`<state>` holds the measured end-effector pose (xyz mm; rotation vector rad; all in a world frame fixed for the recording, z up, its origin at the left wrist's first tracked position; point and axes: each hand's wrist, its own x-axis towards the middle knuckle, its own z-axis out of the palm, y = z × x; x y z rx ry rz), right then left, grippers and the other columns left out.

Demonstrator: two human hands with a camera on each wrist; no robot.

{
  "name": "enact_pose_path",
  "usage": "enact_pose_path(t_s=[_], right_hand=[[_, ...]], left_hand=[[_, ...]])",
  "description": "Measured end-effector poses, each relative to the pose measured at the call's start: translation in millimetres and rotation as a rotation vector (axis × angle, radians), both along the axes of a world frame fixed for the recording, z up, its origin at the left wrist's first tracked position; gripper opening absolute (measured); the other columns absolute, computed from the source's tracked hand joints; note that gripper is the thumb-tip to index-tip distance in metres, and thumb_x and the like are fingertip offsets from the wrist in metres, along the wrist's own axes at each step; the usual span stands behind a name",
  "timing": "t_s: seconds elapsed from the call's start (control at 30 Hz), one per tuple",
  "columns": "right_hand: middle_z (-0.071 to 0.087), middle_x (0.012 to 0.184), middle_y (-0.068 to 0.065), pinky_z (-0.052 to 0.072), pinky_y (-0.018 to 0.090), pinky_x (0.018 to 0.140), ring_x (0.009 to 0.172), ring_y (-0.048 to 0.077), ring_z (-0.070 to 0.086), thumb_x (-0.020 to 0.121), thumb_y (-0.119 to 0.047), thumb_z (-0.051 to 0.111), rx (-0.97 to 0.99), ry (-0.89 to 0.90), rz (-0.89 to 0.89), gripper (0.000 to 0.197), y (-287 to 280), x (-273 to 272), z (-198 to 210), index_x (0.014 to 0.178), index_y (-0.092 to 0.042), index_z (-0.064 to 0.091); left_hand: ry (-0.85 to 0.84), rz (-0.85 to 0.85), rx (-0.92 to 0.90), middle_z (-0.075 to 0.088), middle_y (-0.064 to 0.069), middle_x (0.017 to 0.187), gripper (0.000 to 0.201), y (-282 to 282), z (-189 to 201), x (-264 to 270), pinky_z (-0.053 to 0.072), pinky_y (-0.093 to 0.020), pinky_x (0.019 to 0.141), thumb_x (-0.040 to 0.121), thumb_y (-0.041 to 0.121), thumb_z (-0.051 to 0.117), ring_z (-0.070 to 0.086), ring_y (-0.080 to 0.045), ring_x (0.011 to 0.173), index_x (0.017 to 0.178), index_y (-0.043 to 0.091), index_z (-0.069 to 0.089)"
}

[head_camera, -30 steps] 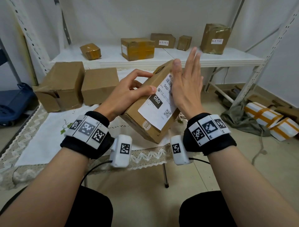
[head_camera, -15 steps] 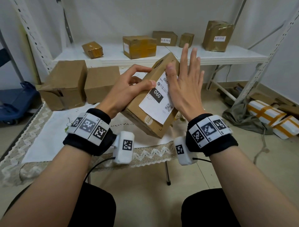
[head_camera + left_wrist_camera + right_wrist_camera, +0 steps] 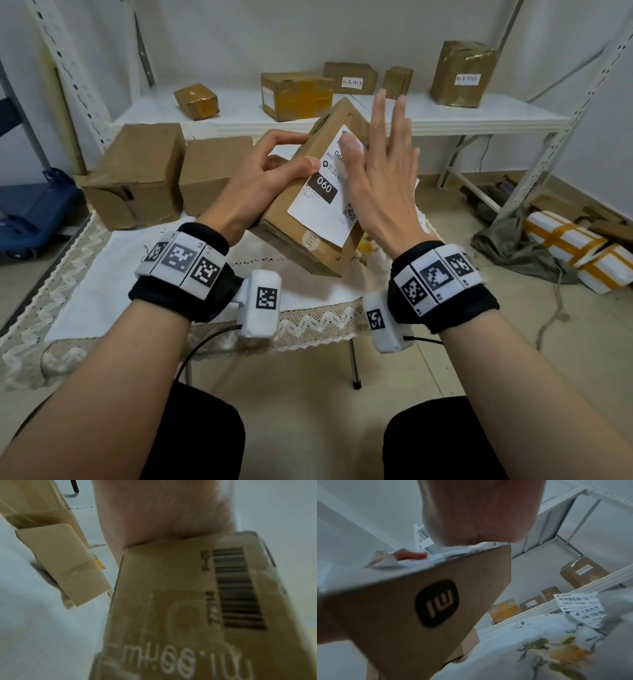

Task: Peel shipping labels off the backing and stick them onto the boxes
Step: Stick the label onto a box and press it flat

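Observation:
A brown cardboard box is held tilted above the table. My left hand grips its left side, thumb on the top face and fingers over the far edge. A white shipping label marked 060 lies on the box's top face. My right hand is flat with straight fingers, its thumb and palm edge pressing on the label's right part. The left wrist view shows the box's underside with a barcode. In the right wrist view, the box's end carries a dark logo, and spare labels lie on the cloth.
Two plain boxes stand on the white lace-edged tablecloth at the left. Several taped boxes sit on the white shelf behind. Wrapped parcels and a crumpled cloth lie on the floor to the right.
My right hand has slid leftward and down across the label, from the box's right edge onto its face. The box has stayed in my left hand's grip.

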<state>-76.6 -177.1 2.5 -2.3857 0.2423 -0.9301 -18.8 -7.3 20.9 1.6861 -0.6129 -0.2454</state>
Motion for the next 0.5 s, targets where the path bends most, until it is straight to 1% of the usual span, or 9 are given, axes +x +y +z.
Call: enact_pose_path(t_s=[0.1,0.17,0.23,0.43,0.5], right_hand=[[-0.018,0.172,0.001,-0.011,0.053,0.126,0.158,0.025,-0.016,0.105,-0.06,0.023,-0.031,0.026,-0.003,0.072,3,-3,-5,0.164,-0.031,-0.007],[-0.018,0.172,0.001,-0.013,0.052,0.124,0.158,0.025,-0.016,0.105,-0.061,0.023,-0.02,0.023,-0.025,0.074,-2,-3,-3,0.164,-0.03,-0.008],[-0.018,0.172,0.002,-0.013,0.052,0.124,0.158,0.025,-0.016,0.105,-0.061,0.023,-0.004,0.012,-0.049,0.075,-8,-1,0,0.164,-0.029,-0.01],[-0.018,0.172,0.002,-0.012,0.05,0.124,0.159,0.025,-0.013,0.104,-0.062,0.021,0.077,-0.005,-0.075,0.078,-17,2,-2,0.163,-0.026,-0.013],[-0.017,0.172,0.003,-0.01,0.053,0.124,0.16,0.024,-0.009,0.104,-0.062,0.022,0.131,-0.008,-0.073,0.079,-16,4,-3,0.163,-0.025,-0.015]], left_hand=[[-0.002,-0.01,-0.011,0.074,-0.01,0.111,0.051,0,2,-3,0.059,-0.031,0.067,0.078,0.047,0.072,0.077,-0.025,0.086,0.126,0.037,0.059],[-0.01,-0.019,-0.012,0.074,-0.009,0.112,0.051,1,2,-4,0.06,-0.035,0.071,0.078,0.045,0.073,0.077,-0.025,0.088,0.127,0.036,0.06],[-0.014,-0.023,-0.02,0.074,-0.009,0.114,0.05,2,2,-5,0.06,-0.035,0.074,0.078,0.043,0.074,0.076,-0.024,0.088,0.126,0.035,0.062],[-0.007,-0.035,-0.024,0.074,-0.009,0.115,0.049,5,3,-5,0.058,-0.032,0.07,0.078,0.042,0.073,0.076,-0.021,0.085,0.125,0.038,0.063],[-0.002,-0.036,-0.019,0.074,-0.008,0.115,0.05,4,3,-5,0.057,-0.032,0.069,0.077,0.043,0.073,0.076,-0.02,0.084,0.125,0.038,0.063]])
